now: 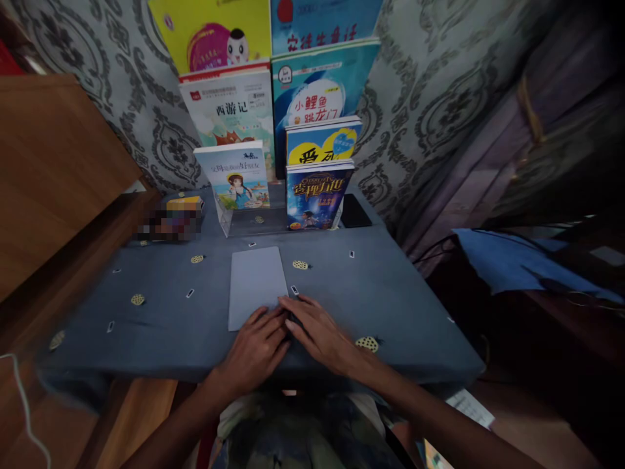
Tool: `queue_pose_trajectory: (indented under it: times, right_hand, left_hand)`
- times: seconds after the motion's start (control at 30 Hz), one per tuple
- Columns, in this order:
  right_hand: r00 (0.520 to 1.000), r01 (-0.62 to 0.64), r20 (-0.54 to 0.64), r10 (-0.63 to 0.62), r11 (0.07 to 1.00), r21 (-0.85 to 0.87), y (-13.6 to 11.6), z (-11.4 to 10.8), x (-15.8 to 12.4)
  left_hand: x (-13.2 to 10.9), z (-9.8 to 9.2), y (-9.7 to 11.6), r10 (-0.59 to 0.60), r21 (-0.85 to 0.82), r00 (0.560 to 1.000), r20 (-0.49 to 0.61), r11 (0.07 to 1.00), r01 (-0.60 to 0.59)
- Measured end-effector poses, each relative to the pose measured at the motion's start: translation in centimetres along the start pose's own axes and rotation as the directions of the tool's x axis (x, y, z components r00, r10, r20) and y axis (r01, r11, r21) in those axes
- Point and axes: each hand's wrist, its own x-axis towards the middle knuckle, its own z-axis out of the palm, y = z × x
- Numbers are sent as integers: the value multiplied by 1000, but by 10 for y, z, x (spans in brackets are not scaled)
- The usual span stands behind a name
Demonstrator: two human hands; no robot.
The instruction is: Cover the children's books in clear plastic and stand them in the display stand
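Note:
A thin, pale grey rectangle point(256, 277), like a slim book or notebook with a plain cover, lies flat on the dark blue-grey tablecloth point(161, 339). Over its near right corner rests my left hand point(258, 342), palm down with the fingers loosely bent and not wrapped around anything visible. My right hand point(319, 332) comes in from the right, its fingers stretched out and the thumb apart. Its fingertips meet the left fingers at the rectangle's near right edge. Neither hand lifts the rectangle.
Behind it, a clear stand point(258, 221) holds several upright books, including a dark blue one point(315, 198) and a white-topped one point(239, 179). A black flat device point(355, 210) lies right of the stand. A blurred-out item point(170, 221) sits at left, near a wooden panel point(58, 163).

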Motion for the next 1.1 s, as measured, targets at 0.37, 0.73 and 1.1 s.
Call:
queue_pose_trajectory:
  times: [0.37,0.73,1.1]
  right_hand:
    - [999,-5,40,7,999,-35,2,0,2]
    - [997,9,72,-4,998,-65,4,-1,8]
    - [969,-5,239,68,967,-256,37,-5,75]
  left_hand:
    - [1,-8,-23,-25,-57,1000,9,998,26]
    - [11,-13,-139,-338,10,941,26,941,338]
    - [13,1,-156,-358,33,933,-26,933,359]
